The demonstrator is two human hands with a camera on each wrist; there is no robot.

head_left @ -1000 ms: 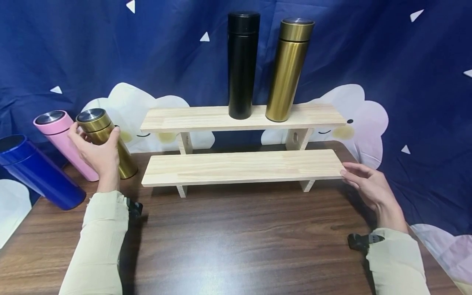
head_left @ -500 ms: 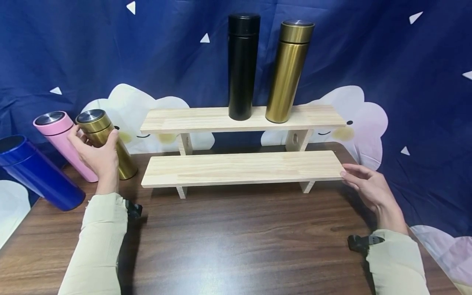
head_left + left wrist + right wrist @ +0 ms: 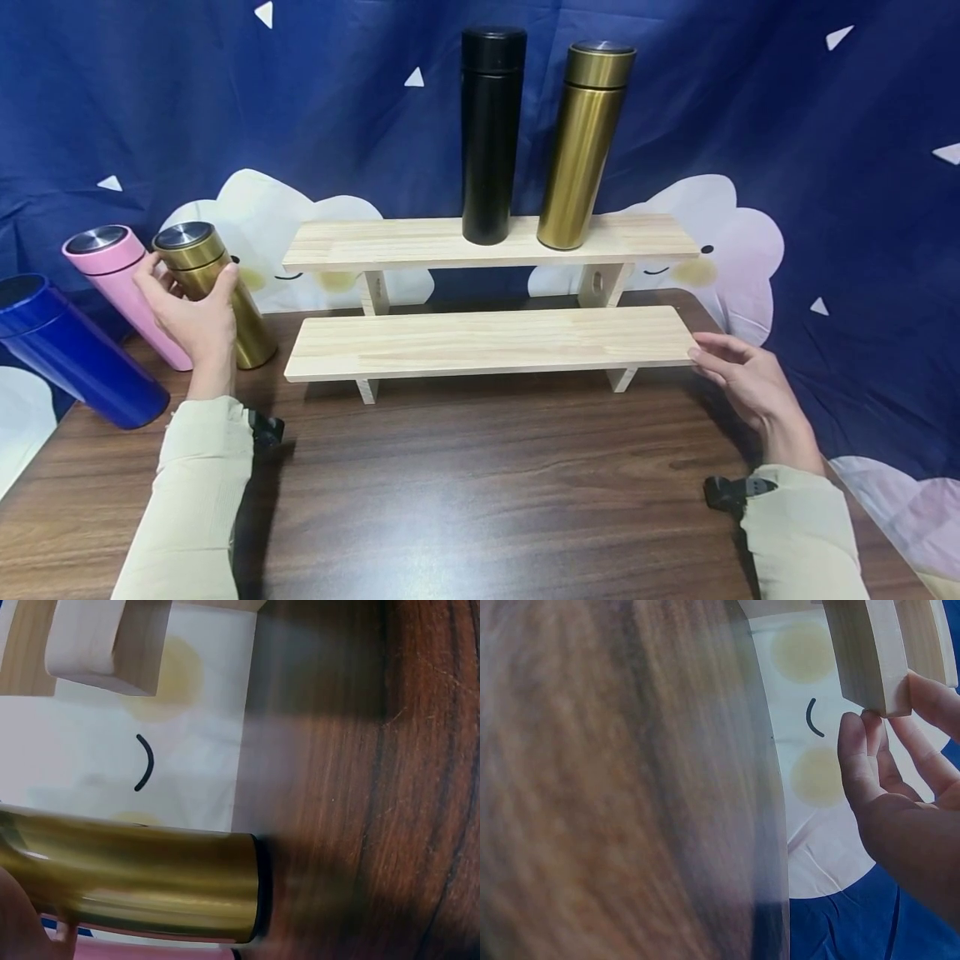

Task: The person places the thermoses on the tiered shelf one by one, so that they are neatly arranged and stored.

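Observation:
A gold thermos bottle (image 3: 253,325) with a steel-topped lid stands on the table at the left, tilted-looking in the head view. My left hand (image 3: 197,321) grips its upper part, thumb on the right side and fingers on the left. In the left wrist view the gold bottle (image 3: 165,877) has its base at the tabletop. On the right, the fingers of my right hand (image 3: 742,379) touch the right end of the two-tier wooden stand's lower shelf (image 3: 487,342). The right wrist view shows the right hand (image 3: 907,772) with loosely bent fingers at the board's end (image 3: 885,660).
A pink bottle (image 3: 142,308) and a blue bottle (image 3: 82,362) stand left of the gripped one. On the upper shelf (image 3: 390,242) are a black bottle (image 3: 491,158) and another gold bottle (image 3: 581,167). Behind hangs a blue curtain (image 3: 322,92) with cloud prints. The table (image 3: 465,492) is brown wood.
The head view has shifted very slightly. Both hands, the bottles and the stand otherwise keep their places.

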